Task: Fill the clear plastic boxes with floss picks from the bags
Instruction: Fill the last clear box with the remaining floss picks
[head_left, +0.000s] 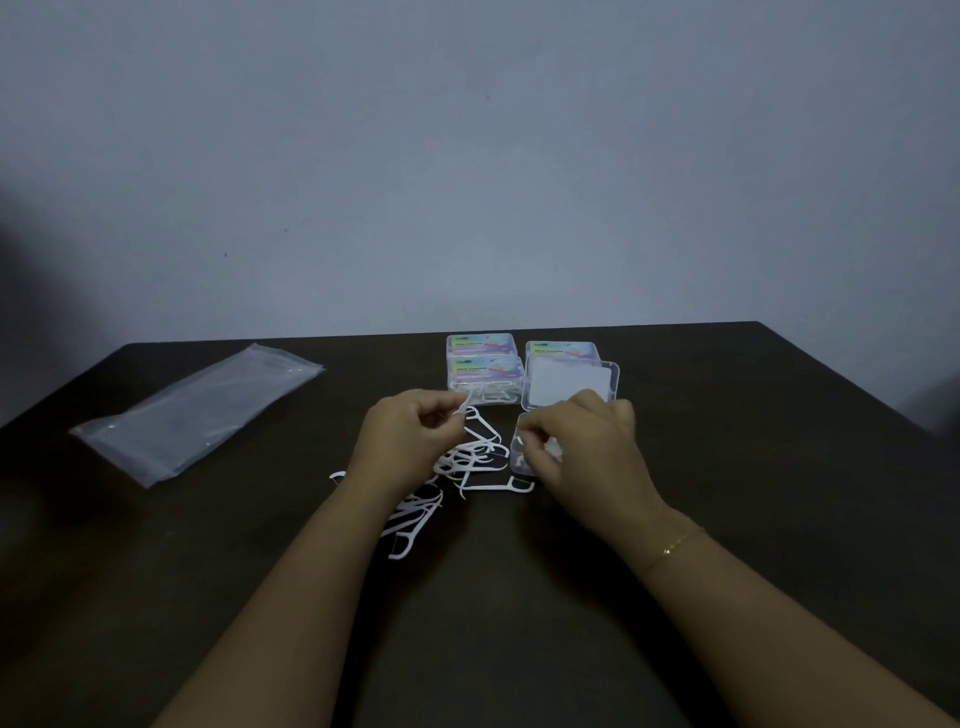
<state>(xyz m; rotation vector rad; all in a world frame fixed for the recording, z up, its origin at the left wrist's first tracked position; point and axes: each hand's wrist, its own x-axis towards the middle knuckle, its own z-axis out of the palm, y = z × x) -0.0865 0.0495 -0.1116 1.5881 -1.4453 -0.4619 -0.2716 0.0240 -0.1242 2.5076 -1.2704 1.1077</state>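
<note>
White floss picks (470, 460) lie in a loose pile on the dark table, between my two hands. My left hand (402, 441) pinches one white floss pick (464, 406) at its fingertips, just above the pile. My right hand (587, 441) hovers over an open clear plastic box (519, 452), fingers curled and pinching a floss pick inside it. The box's lid (569, 384) stands open behind my right hand. Three shut boxes with coloured labels (483, 366) stand behind the pile, two of them stacked.
A stack of flat clear plastic bags (197, 410) lies at the left of the table (779, 467). The table's far edge meets a plain grey wall. A thin bracelet (675, 545) circles my right wrist.
</note>
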